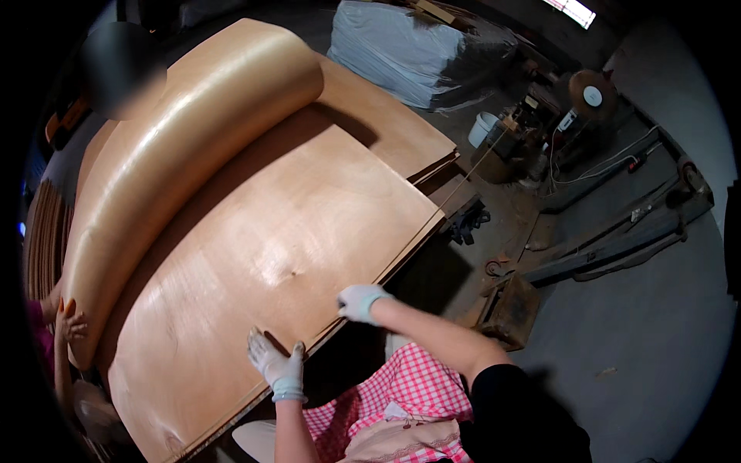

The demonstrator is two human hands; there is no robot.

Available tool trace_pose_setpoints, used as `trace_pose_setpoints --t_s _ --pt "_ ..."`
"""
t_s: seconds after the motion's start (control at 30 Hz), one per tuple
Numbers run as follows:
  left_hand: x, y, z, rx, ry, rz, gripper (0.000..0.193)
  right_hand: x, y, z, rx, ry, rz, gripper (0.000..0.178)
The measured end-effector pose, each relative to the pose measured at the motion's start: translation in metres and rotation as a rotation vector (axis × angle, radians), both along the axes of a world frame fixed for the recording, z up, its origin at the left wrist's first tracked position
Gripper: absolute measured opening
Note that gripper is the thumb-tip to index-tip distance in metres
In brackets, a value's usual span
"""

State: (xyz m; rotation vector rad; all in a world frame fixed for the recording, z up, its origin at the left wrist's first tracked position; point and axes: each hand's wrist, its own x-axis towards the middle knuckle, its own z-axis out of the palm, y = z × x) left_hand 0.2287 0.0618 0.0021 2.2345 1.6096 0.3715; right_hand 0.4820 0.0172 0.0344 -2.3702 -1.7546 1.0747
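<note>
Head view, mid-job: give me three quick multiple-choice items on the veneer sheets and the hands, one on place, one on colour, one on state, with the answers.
1. Where do the person's own gloved hands rest?
A. On the near edge of the flat veneer sheet
B. On the white bucket
C. On the floor

2. What colour are the gloves?
A. Black
B. White
C. Orange

3. What state is the upper veneer sheet in?
A. Lying flat
B. Curled over in a big bend
C. Broken in two

Answers:
1 A, the left hand and the right hand both lie at the near edge of the flat veneer sheet.
2 B, both gloves show white against the brown wood.
3 B, the upper veneer sheet arches in a long roll over the stack, with another person's hand at its left end.
</note>
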Motion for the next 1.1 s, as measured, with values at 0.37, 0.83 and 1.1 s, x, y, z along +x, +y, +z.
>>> trace_pose_setpoints --t_s 0.37,0.83,1.1 --pt "-0.008 -0.003 -0.002 0.004 0.031 0.004 0.107 0.29 -0.046 0.034 -0.099 -0.313 -0.207 0.03" --pt "-0.001 -0.005 0.001 -0.014 0.013 0.014 0.104 0.287 -0.107 -0.038 0.413 -0.185 -1.071 0.038" --pt "-0.027 0.004 -0.029 -0.005 -0.444 0.026 0.052 0.073 -0.116 -0.044 0.586 0.359 -0.703 0.018"
